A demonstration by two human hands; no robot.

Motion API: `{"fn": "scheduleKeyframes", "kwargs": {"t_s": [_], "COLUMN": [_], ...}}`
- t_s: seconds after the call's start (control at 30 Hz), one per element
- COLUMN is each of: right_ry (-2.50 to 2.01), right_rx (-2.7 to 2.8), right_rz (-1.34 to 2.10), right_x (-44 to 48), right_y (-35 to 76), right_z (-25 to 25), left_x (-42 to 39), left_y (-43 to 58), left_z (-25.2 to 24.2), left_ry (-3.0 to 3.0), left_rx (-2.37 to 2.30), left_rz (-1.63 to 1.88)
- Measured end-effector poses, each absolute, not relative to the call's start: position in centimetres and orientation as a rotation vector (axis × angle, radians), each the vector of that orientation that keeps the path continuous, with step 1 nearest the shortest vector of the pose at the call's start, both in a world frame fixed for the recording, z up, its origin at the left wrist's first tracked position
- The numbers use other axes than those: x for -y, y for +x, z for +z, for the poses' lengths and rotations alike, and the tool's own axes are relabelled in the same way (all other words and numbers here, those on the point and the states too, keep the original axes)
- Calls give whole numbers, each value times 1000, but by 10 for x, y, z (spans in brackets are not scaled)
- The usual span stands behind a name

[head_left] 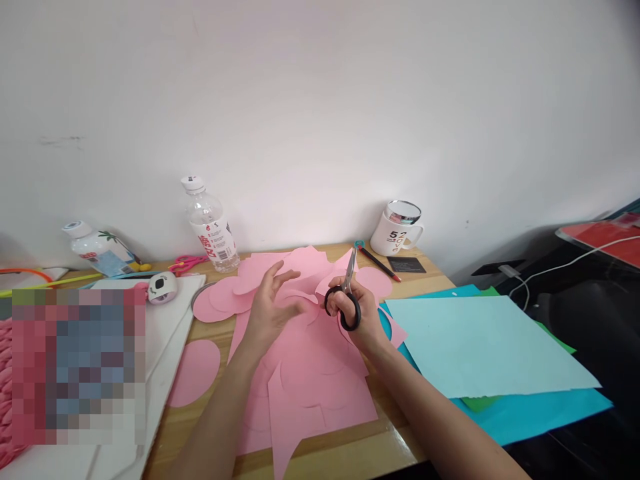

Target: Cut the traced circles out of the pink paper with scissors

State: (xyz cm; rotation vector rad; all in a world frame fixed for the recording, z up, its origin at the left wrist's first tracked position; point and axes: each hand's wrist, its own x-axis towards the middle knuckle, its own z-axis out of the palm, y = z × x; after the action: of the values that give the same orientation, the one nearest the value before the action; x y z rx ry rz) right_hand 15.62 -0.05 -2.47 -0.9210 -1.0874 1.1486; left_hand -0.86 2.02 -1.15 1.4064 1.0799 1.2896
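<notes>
My right hand (356,313) grips black-handled scissors (346,293), blades pointing up and away over the pink paper. My left hand (273,303) hovers just left of the scissors with fingers spread and curled, thumb and fingertips at the edge of a curved pink paper piece (300,297). Below both hands lies a heap of pink paper sheets and offcuts (310,387) on the wooden table (350,453). Cut pink circles (215,300) lie to the left, another pink circle (195,370) nearer me.
Light blue, teal and green sheets (480,347) lie stacked at the right. Two plastic bottles (210,227) (100,250), pink scissors (187,263), a white mug (400,230), a pencil (377,263) and a black card (407,265) stand along the wall. White board (170,333) at left.
</notes>
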Motion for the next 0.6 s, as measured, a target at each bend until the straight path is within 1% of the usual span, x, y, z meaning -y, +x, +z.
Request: {"fn": "scheduleKeyframes", "kwargs": {"t_s": [0.13, 0.3, 0.4, 0.47, 0.6], "right_ry": [-822, -860, -980, -1035, -1098], "right_rx": [1115, 1206, 1213, 1206, 1209], "right_rz": [1192, 1216, 1201, 1155, 1020], "right_x": [0, 4, 4, 4, 5], "right_y": [156, 154, 153, 154, 157], "right_z": [-26, -23, -22, -21, -14], "left_x": [-15, -22, -24, -22, -17], "left_y": [-1, -5, -11, -11, -6], "left_z": [-9, -7, -3, -3, -16], "left_ry": [1527, 1023, 959, 1117, 1734], "left_rx": [-1233, -857, -765, -839, -1162], "left_rz": [1198, 1405, 1437, 1390, 1223]}}
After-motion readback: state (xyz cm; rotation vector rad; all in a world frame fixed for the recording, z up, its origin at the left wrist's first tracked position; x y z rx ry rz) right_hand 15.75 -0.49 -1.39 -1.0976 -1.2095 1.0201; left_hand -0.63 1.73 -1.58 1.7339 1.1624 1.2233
